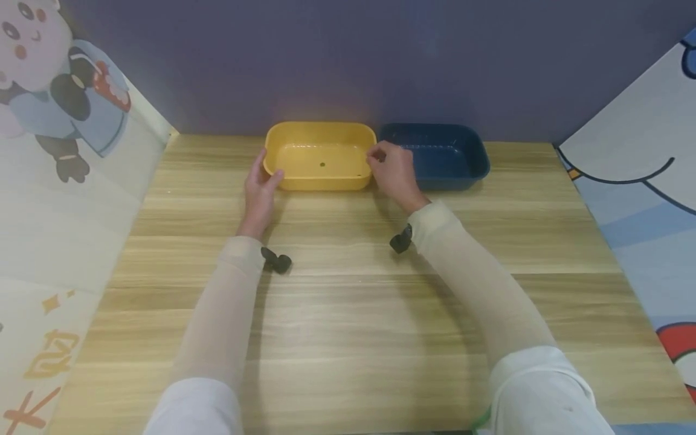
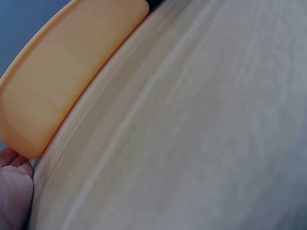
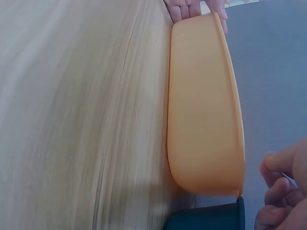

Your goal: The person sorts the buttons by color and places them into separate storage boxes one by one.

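A yellow rectangular bin (image 1: 325, 183) stands at the back of the table with a small dark speck (image 1: 322, 164) on its floor. Another tiny dark spot (image 1: 359, 175) shows near its front right corner. My left hand (image 1: 258, 196) touches the bin's left end, fingers along the side and thumb by the front corner. At the opposite end, my right hand (image 1: 393, 172) hovers around the gap between the bins, its fingers curled and thumb close to the index finger. Nothing shows between those fingertips in the right wrist view, where the hand (image 3: 288, 187) is partly cut off.
A dark blue bin (image 1: 448, 183) sits right beside the yellow one, partly covered by my right hand. Behind both rises a grey-blue wall panel (image 1: 326, 60). Printed side panels flank the wood-grain table (image 1: 348, 314). Small black devices (image 1: 401, 239) are strapped at both wrists.
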Demonstrator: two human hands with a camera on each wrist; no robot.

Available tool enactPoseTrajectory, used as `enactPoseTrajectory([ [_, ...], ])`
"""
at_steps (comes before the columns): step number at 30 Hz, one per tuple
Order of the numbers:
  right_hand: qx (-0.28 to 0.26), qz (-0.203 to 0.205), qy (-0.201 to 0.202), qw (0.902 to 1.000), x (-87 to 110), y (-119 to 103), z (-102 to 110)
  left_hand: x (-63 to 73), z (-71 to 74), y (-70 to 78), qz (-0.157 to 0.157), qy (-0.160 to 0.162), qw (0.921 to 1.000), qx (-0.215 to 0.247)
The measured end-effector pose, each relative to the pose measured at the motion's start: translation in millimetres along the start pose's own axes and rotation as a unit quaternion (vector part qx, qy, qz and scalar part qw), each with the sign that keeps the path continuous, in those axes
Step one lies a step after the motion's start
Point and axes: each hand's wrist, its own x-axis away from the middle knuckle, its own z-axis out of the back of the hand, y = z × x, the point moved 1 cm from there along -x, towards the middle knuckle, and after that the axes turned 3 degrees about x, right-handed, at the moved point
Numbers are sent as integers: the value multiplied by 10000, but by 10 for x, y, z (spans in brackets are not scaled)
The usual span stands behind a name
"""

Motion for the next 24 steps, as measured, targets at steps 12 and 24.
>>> enactPoseTrajectory([
  [12,154,309,-63,9994,182,91,156,-108,75,-231,-77,65,9999,-80],
  [24,214,548,-329,9977,486,270,330,-135,82,-243,50,44,10000,-6],
])
